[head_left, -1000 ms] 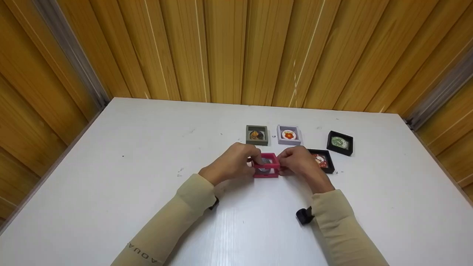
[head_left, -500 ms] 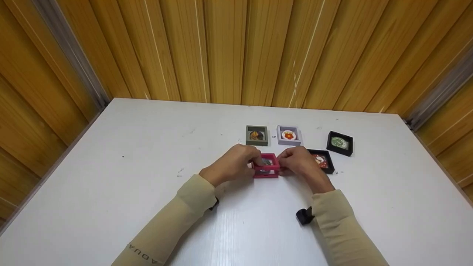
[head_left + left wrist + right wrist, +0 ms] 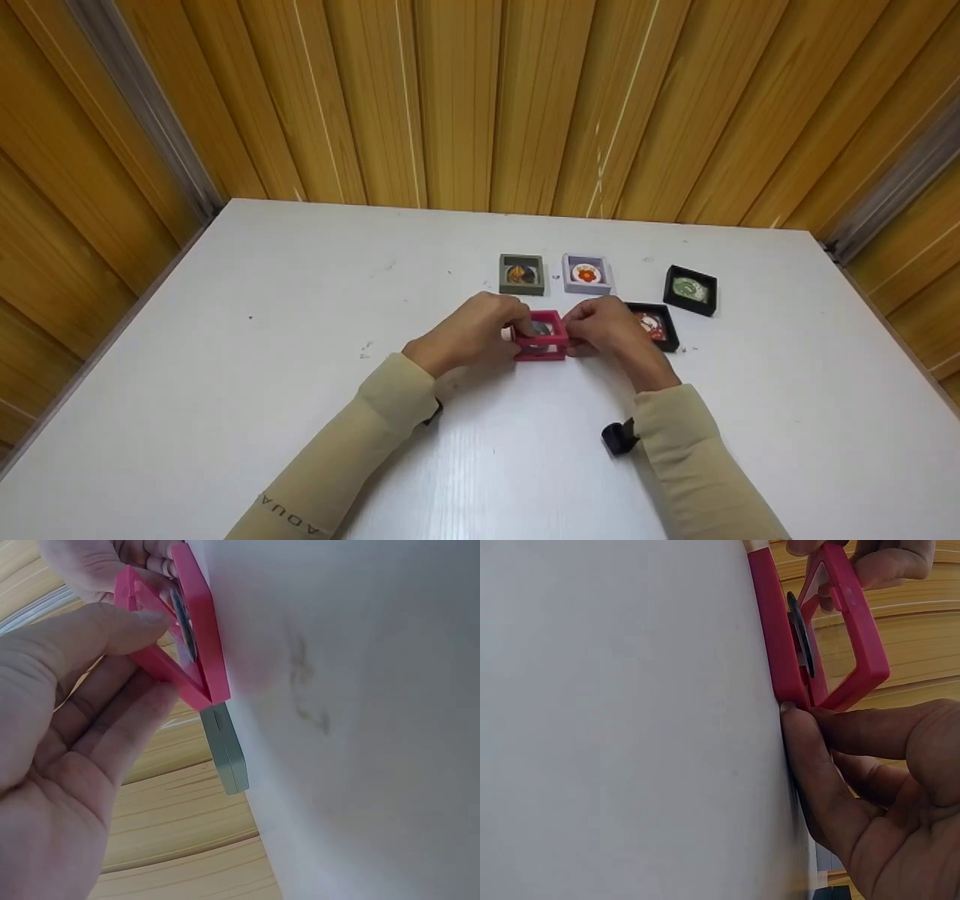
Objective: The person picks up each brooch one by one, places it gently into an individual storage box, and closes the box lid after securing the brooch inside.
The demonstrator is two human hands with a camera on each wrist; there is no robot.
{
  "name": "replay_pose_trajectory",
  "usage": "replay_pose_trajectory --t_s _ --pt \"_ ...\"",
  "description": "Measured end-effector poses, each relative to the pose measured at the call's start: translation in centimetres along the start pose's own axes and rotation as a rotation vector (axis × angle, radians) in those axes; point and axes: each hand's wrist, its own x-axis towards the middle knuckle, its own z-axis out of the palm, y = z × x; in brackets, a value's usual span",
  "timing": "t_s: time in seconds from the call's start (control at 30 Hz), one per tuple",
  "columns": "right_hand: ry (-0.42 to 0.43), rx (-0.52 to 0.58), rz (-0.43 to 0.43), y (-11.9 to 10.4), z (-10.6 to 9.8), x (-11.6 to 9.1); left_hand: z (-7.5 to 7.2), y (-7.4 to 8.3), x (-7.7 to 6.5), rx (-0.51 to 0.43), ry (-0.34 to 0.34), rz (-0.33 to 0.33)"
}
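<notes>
A pink hinged display frame [image 3: 552, 340] with clear film windows stands partly open on the white table, its halves forming a narrow V. Between them a dark round disc, seen edge-on, shows [image 3: 802, 634] in the right wrist view. My left hand [image 3: 472, 330] pinches the raised half, thumb over its rim and window, fingers below, as the left wrist view shows. With thumb and index finger, my right hand [image 3: 609, 326] pinches the right-hand corner of the frame, low by the tabletop.
Behind the hands lie an olive frame [image 3: 521, 291] and a lilac frame [image 3: 588, 289], each with a round piece inside. A black frame [image 3: 666, 345] sits partly behind the right hand; another black frame [image 3: 690, 306] lies farther right. Wood-patterned panels [image 3: 457, 105] border the table.
</notes>
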Motion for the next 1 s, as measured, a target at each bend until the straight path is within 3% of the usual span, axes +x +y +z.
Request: replay_pose_trajectory --t_s 0.13,0.27,0.4,0.5,0.57,0.7,1.0 --pt "-0.007 0.005 0.003 0.0 0.0 0.0 -0.1 -0.2 -0.1 -0.154 0.02 -0.045" --pt "-0.011 0.016 0.011 -0.1 0.0 0.0 -0.1 -0.5 0.0 -0.29 0.167 -0.155" --pt "-0.014 0.033 0.02 -0.1 -0.1 0.0 -0.1 -0.6 0.0 -0.341 0.297 -0.388" --pt "-0.012 0.037 0.025 -0.1 -0.1 0.1 0.1 -0.7 0.0 -0.461 0.297 -0.58" --pt "-0.012 0.032 0.024 -0.1 -0.1 0.1 0.3 -0.7 0.1 -0.55 0.277 -0.663" --pt "-0.008 0.029 0.021 -0.1 -0.1 0.1 0.7 -0.7 0.2 -0.661 0.256 -0.715" --pt "-0.01 0.003 0.019 -0.1 -0.1 0.0 1.6 -0.4 0.3 -0.756 0.315 -0.772"
